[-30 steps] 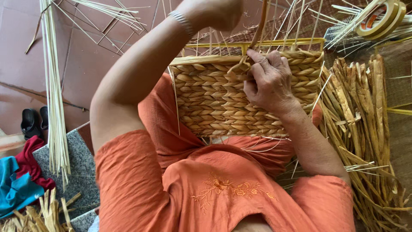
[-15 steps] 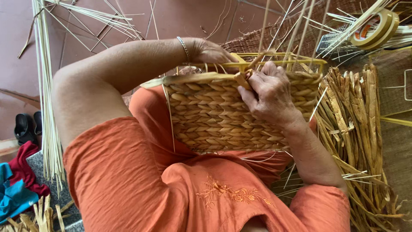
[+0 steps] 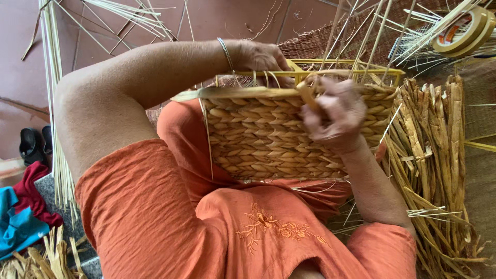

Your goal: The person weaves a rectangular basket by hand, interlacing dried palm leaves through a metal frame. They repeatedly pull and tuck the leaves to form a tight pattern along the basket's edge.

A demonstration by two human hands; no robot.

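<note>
A rectangular woven straw basket [image 3: 268,137] rests on my lap, its braided wall facing up and thin yellow stakes sticking out of its rim. My left hand [image 3: 261,56], with a thin bracelet at the wrist, reaches over the far rim and grips it. My right hand [image 3: 333,111] is blurred; its fingers pinch a flat straw strand [image 3: 235,93] that runs along the near top edge of the basket.
A thick bundle of dried straw strips [image 3: 439,165] lies at my right. Long thin reeds [image 3: 51,77] lie on the red floor at the left. Tape rolls [image 3: 462,31] sit at top right. Black sandals [image 3: 32,144] and coloured cloths [image 3: 23,217] lie at lower left.
My left arm has come down from high above and its hand now grips the far rim. My right hand has shifted along the top edge, pulling the strand flat across it.
</note>
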